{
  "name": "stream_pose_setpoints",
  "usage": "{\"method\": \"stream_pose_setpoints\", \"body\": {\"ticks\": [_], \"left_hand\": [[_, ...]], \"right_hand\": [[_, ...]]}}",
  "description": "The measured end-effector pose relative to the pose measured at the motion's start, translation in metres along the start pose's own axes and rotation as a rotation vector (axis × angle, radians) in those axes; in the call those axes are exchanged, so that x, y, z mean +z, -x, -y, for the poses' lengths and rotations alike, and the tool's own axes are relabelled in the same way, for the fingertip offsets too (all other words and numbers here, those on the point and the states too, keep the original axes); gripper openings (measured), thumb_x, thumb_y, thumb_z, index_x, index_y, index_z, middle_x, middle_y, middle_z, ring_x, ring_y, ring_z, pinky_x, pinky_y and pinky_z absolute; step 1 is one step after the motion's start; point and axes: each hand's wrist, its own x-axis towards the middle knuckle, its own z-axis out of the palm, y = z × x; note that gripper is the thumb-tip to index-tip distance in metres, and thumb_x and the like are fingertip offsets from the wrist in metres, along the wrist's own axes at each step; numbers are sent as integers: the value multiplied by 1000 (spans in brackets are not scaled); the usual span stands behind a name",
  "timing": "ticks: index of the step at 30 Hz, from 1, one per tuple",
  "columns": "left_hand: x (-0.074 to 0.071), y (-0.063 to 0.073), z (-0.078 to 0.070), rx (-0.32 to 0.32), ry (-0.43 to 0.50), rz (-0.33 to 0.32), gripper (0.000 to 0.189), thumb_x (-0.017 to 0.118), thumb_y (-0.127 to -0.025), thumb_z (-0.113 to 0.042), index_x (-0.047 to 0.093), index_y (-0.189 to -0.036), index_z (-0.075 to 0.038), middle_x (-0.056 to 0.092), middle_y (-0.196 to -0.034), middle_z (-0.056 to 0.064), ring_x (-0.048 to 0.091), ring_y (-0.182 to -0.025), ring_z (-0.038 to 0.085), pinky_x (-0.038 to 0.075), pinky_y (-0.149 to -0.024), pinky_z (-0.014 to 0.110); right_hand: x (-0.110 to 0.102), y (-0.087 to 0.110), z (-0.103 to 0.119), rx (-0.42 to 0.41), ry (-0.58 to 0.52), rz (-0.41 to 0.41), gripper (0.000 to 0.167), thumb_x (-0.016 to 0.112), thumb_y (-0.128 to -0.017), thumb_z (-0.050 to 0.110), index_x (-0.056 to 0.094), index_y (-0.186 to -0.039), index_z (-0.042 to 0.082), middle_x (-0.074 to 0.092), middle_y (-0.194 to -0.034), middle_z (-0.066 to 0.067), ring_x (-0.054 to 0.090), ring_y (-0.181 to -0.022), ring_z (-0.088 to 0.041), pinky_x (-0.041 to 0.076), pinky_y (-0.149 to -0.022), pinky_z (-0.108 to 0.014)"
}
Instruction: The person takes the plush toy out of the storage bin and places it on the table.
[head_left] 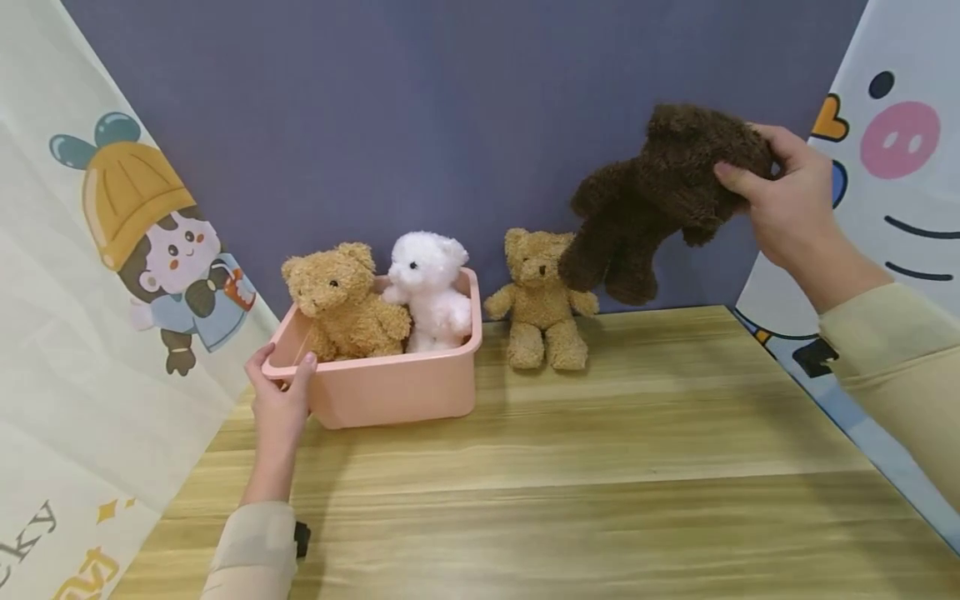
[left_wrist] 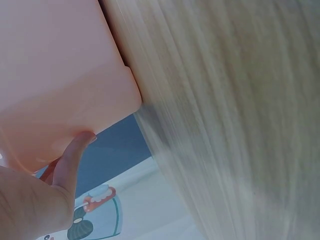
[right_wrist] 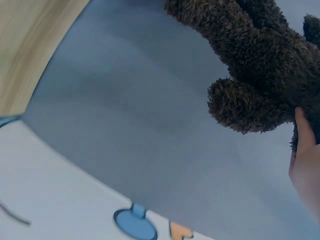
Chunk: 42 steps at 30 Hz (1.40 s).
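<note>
In the head view my right hand (head_left: 791, 187) grips a dark brown teddy bear (head_left: 675, 183) by its head end, up in the air at the right, its legs hanging down to the left. The same bear (right_wrist: 270, 65) fills the top right of the right wrist view. My left hand (head_left: 281, 404) holds the left corner of a pink bin (head_left: 397, 392), thumb over the rim. Inside the bin sit a tan teddy bear (head_left: 345, 304) and a white plush bear (head_left: 429, 287). A second tan teddy bear (head_left: 546, 304) sits on the table right of the bin, partly overlapped by the brown bear's foot.
The wood-grain table (head_left: 570, 492) runs back to a dark blue-grey wall (head_left: 450, 108). A cloth with a cartoon child (head_left: 180, 242) hangs on the left, and one with a cartoon pig snout (head_left: 900, 140) on the right.
</note>
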Motion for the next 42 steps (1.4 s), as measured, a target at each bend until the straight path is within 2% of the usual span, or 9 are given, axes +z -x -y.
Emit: {"method": "stream_pose_setpoints", "body": {"ticks": [14,18,20,22,25,29,33,36,42], "left_hand": [[0,-1,-1,6,13,3,84,67,-99,-55,18,-165,-37,40,-168,20,52,-144,42,50,-65,12],[1,-1,-2,12,9,-6,84,67,-99,-55,19,-165,-36,41,-167,21,52,-143,42,51,-64,12],[1,0,-2,13,16,-7,83,67,-99,-55,19,-164,-35,42,-167,21,52,-143,42,51,-64,11],[0,0,-2,15,19,-4,83,67,-99,-55,19,-164,-35,41,-167,21,52,-144,42,50,-64,10],[0,1,-2,11,27,2,83,67,-100,-54,18,-165,-35,40,-168,21,51,-145,43,51,-65,9],[0,2,-1,8,35,-3,83,67,-100,-53,19,-165,-35,40,-168,21,51,-144,43,51,-64,8],[0,2,-1,13,34,-3,83,67,-100,-53,18,-165,-35,40,-168,21,52,-144,43,51,-64,9],[1,2,-1,17,33,-4,83,67,-100,-53,18,-165,-34,40,-168,22,52,-144,44,51,-64,9],[2,1,0,21,35,-7,82,67,-100,-52,19,-165,-35,41,-167,20,52,-144,42,51,-65,9]], "right_hand": [[-65,22,-28,161,657,21,58,76,-99,28,57,-153,32,52,-130,23,56,-106,5,53,-70,-5],[-70,28,-45,162,790,61,59,75,-100,37,55,-155,34,52,-137,20,56,-117,-1,48,-74,-3],[-68,30,-51,154,858,96,62,72,-101,41,51,-159,32,51,-153,8,52,-138,-14,55,-97,-16],[-65,32,-56,147,923,138,67,70,-102,44,47,-162,27,42,-166,-5,37,-156,-29,49,-117,-40],[-58,33,-62,127,997,227,70,67,-104,43,42,-165,19,29,-173,-19,16,-163,-48,27,-119,-77],[-47,35,-70,80,1079,334,63,66,-106,33,45,-162,14,31,-170,-22,22,-157,-54,33,-110,-79],[-38,38,-76,-12,1136,406,55,69,-102,13,54,-155,8,37,-163,-24,43,-139,-52,44,-89,-64],[-37,36,-81,-51,1160,449,55,70,-98,2,56,-152,5,37,-160,-27,52,-124,-49,43,-80,-56],[-47,26,-94,43,1128,434,57,68,-102,9,51,-156,4,33,-162,-31,32,-146,-59,38,-102,-76]]}}
